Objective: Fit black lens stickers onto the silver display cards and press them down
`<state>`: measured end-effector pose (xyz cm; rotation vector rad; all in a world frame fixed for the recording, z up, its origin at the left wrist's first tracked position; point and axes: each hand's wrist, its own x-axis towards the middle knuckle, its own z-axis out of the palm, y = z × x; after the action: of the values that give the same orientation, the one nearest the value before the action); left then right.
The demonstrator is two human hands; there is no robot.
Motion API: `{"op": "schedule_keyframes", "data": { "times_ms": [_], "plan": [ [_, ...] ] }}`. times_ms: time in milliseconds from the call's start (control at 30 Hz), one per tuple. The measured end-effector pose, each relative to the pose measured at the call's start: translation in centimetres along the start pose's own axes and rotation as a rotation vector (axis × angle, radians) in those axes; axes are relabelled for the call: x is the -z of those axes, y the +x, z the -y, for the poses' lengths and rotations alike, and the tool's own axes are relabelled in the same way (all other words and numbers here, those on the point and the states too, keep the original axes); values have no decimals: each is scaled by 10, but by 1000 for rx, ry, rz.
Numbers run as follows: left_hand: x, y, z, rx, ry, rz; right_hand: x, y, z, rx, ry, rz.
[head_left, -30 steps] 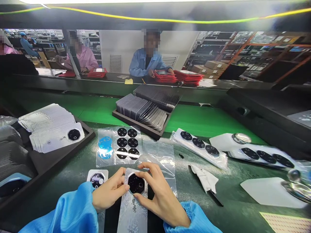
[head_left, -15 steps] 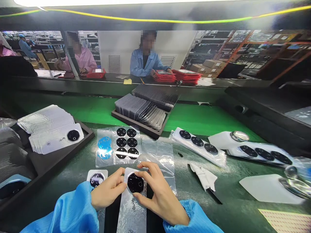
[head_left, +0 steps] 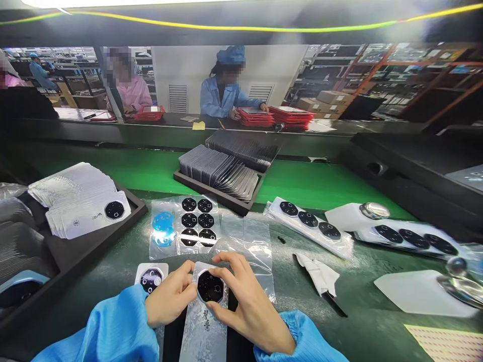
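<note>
In front of me lies a long silver patterned panel (head_left: 204,332) with dark lettering and a black eight-sided lens plate (head_left: 210,287) at its top end. My right hand (head_left: 251,306) spans the lens plate, thumb at its lower edge and fingertips at its upper right edge. At the panel's upper left edge, my left hand (head_left: 169,295) is closed, thumb and forefinger against the rim. A second panel (head_left: 163,271) with a dark lens plate (head_left: 151,279) lies partly beneath my left hand and sleeve. Whether the lens plate sits flush on the panel, I cannot tell.
Behind my hands lie a clear sheet of black lens plates (head_left: 189,220) and blue film pieces (head_left: 162,229). Silver panels (head_left: 75,201) fill a dark tray at left. Wrapped lens plates (head_left: 308,220), a cloth-wrapped blade (head_left: 319,274) and metal-knobbed white pieces (head_left: 411,294) lie right.
Both hands hold nearly the same places on the panel and lens plate. My left hand has shifted very slightly right. Across the bench, a person has lowered their head.
</note>
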<state>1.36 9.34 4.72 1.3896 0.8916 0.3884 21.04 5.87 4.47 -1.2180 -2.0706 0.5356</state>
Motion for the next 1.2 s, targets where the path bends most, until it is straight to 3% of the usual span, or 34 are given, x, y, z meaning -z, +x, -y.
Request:
{"op": "schedule_keyframes", "data": {
  "times_ms": [567, 1200],
  "plan": [
    [3, -1, -4, 7, -2, 49, 1, -1, -1, 9, -1, -7],
    [1, -1, -1, -20, 79, -12, 0, 0, 2, 15, -15, -12]
  ]
}}
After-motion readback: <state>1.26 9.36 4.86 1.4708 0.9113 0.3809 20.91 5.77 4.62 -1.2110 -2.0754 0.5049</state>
